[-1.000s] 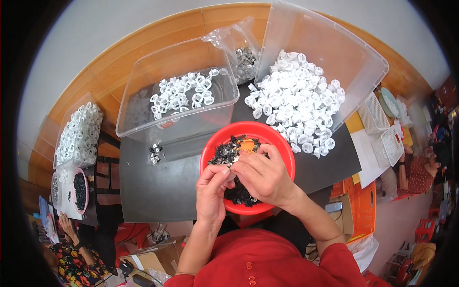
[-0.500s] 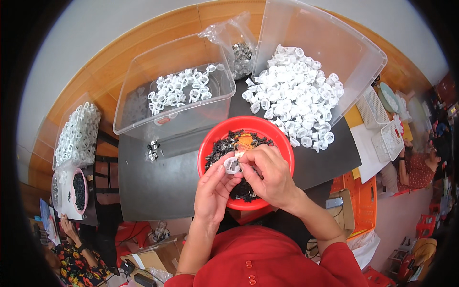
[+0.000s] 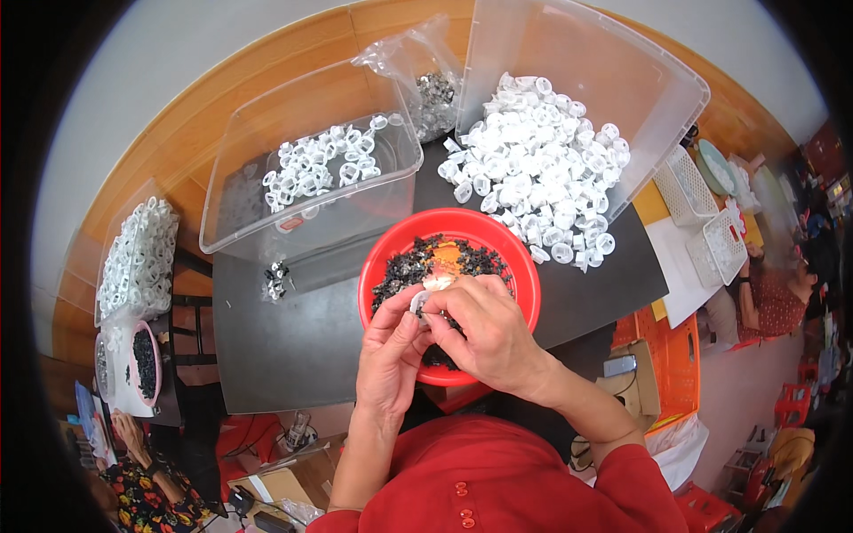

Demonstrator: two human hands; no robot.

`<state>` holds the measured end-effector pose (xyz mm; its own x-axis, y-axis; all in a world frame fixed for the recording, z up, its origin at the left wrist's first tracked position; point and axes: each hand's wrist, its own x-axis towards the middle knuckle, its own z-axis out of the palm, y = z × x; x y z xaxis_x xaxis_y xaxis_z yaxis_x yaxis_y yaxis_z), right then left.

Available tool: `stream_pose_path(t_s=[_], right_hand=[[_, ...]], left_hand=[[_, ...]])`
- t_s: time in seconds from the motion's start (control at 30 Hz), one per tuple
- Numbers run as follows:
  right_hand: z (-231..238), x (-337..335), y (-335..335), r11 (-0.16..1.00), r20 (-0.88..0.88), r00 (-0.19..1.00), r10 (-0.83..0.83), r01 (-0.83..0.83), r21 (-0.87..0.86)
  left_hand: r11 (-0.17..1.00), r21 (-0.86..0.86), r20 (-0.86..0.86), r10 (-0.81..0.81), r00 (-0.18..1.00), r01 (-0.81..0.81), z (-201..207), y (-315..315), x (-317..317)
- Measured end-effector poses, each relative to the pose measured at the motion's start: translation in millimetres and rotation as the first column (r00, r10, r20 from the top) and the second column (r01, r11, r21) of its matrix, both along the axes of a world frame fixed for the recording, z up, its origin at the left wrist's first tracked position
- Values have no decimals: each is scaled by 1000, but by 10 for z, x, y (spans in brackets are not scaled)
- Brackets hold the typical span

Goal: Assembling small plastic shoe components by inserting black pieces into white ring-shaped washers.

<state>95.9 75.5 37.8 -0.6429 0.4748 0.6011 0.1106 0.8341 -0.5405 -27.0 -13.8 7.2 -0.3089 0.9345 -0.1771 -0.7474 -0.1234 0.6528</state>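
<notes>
My left hand [image 3: 387, 362] holds a small round white plastic part [image 3: 417, 303] between thumb and fingers, above the red basin [image 3: 526, 280]. The part is tilted, so that mostly its edge shows. From the right, my right hand [image 3: 490, 330] meets it, its thumb and forefinger closed against the part. Whatever those right fingertips pinch is hidden. Many small black pieces [image 3: 402, 269] lie in the basin beneath both hands, around an orange patch [image 3: 447, 258] on its bottom.
A clear tub [image 3: 311, 218] with white ring-like parts stands back left. At back right, a tipped clear bin [image 3: 644, 98] spills a pile of white round parts [image 3: 551, 169]. Between them sits a plastic bag [image 3: 435, 102] of small pieces. Loose bits [image 3: 278, 281] lie left on the dark table [image 3: 284, 355].
The white part has turned from showing its round face to showing mostly its edge. My right fingers have moved in over it. The whole view has shifted slightly.
</notes>
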Motion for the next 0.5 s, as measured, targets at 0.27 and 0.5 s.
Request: stream_pose_path(t_s=[0.27,0.5], right_hand=[[-43,-62,-94,979,-95,995,-32,12,-202],[-63,-45,-67,941,-131,991,37,-79,-330]], left_hand=[[995,62,-89,86,992,-81,-78,-11,15],[992,76,-172,114,978,-103,-87,-22,11]])
